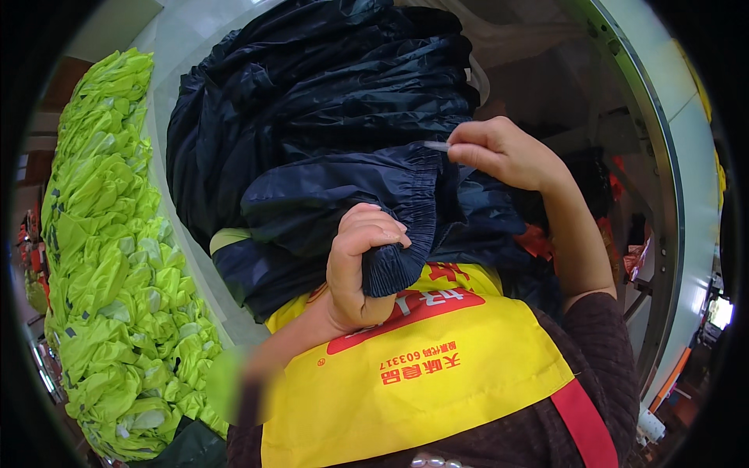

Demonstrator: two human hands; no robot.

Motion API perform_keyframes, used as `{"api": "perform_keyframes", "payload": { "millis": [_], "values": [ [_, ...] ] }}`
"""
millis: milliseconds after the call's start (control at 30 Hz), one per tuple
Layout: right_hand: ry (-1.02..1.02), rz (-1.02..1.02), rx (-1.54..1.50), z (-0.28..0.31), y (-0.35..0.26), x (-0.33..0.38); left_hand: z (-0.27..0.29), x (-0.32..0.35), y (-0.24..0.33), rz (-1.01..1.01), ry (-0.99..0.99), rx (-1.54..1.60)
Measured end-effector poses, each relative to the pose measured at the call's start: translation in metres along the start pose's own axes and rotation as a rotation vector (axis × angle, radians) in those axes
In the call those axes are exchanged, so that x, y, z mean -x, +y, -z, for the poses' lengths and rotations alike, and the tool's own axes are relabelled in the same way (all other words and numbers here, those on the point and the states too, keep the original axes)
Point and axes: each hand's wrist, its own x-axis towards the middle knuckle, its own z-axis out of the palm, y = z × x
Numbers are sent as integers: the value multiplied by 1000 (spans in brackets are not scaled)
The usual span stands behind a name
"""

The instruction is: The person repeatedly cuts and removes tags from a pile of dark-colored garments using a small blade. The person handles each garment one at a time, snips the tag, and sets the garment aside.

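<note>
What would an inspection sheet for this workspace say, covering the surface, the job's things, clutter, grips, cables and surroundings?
Surface: pale worktop, visible as a strip between two fabric heaps.
Job's things: navy fabric piece with a gathered edge; navy fabric pile beyond it; small pale strip, exact kind unclear.
Clutter: heap of crumpled lime-yellow fabric along the left.
Grips: left grip closed around the bunched gathered edge; right grip pinching the pale strip.
Cables: nothing seen.
Surroundings: yellow apron with red print on the wearer; red items in the dim area at right, too unclear to identify.
</note>
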Motion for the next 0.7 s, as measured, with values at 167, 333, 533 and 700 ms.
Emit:
{"api": "perform_keyframes", "payload": {
  "millis": [167, 333, 533, 700],
  "values": [
    [94, -328, -407, -21, -3, 12, -2, 0, 0, -13, -7, -28],
    [257, -254, -378, -62, -2, -1, -13, 0, 4, 21, -188, 23],
    [460, 142, -341, -29, 10, 4, 23, -24, 24, 173, -507, 181],
    [484, 40, -746, 4, 24, 42, 91, -32, -38, 388, 27, -785]
  ]
}}
